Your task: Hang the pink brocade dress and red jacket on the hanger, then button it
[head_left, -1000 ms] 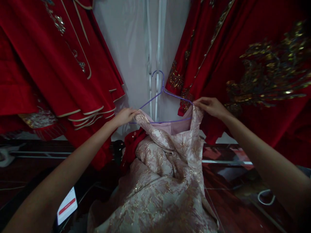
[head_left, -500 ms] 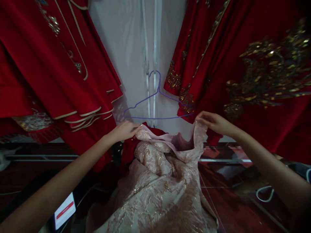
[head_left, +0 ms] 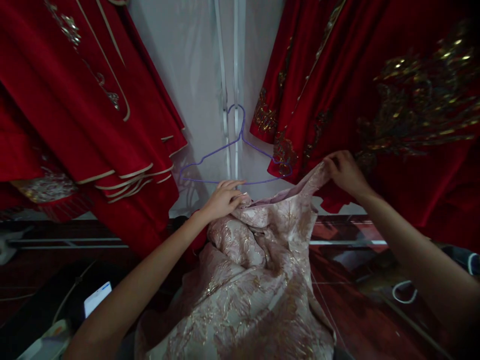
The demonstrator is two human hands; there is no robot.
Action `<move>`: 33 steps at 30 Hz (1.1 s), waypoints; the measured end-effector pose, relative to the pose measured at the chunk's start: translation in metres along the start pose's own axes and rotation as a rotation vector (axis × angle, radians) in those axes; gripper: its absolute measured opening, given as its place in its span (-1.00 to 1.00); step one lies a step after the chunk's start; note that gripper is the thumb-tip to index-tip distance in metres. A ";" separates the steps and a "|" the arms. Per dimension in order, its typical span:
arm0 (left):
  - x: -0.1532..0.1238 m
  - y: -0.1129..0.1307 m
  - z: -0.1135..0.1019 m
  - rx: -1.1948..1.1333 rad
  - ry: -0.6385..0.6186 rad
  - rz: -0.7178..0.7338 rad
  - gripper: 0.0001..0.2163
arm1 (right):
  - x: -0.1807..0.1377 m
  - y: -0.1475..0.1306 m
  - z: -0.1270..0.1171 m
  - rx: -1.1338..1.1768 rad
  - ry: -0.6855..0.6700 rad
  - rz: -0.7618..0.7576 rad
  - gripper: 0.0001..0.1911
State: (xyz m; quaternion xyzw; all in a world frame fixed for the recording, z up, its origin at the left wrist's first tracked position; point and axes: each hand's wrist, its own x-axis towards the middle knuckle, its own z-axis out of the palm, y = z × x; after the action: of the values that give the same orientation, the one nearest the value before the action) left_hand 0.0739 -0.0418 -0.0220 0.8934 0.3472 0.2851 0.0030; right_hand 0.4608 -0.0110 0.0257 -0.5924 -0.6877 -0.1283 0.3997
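Note:
A pale pink brocade dress (head_left: 258,295) with a shiny leaf pattern spreads from the bottom of the view up to my hands. My left hand (head_left: 225,199) pinches the left part of its neckline, thumb and fingers closed on the cloth. At the right, my right hand (head_left: 343,172) grips the other shoulder strap and holds it up and out, so the neckline is stretched between both hands. Just above the neckline hangs a thin purple hanger (head_left: 240,137), with no garment on it. The hanger's lower bar passes right behind my left fingertips; whether they touch it I cannot tell.
Red garments (head_left: 123,125) with pale piping hang on the left. More red garments (head_left: 318,100) with gold embroidery hang on the right. Behind the hanger is a pale wall (head_left: 180,60) with a white pole. A phone (head_left: 98,297) with a lit screen lies low on the left.
My left hand has moved right along the neckline with the cloth. My right hand has gone up and to the right, pulling the strap out. The neckline opening has narrowed.

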 end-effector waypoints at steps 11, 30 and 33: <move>-0.008 0.004 -0.005 -0.181 0.079 -0.032 -0.76 | 0.006 -0.005 0.009 0.001 0.007 0.116 -0.84; -0.006 0.003 -0.009 -0.267 0.082 -0.030 -0.74 | 0.023 -0.028 0.025 0.009 -0.011 0.242 -0.92; -0.007 0.006 -0.009 -0.251 0.093 -0.039 -0.76 | 0.024 -0.025 0.023 0.035 -0.034 0.288 -0.91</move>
State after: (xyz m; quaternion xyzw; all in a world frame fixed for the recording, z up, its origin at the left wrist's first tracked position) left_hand 0.0685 -0.0523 -0.0170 0.8650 0.3260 0.3670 0.1041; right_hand 0.4290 0.0150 0.0351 -0.6798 -0.6044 -0.0476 0.4127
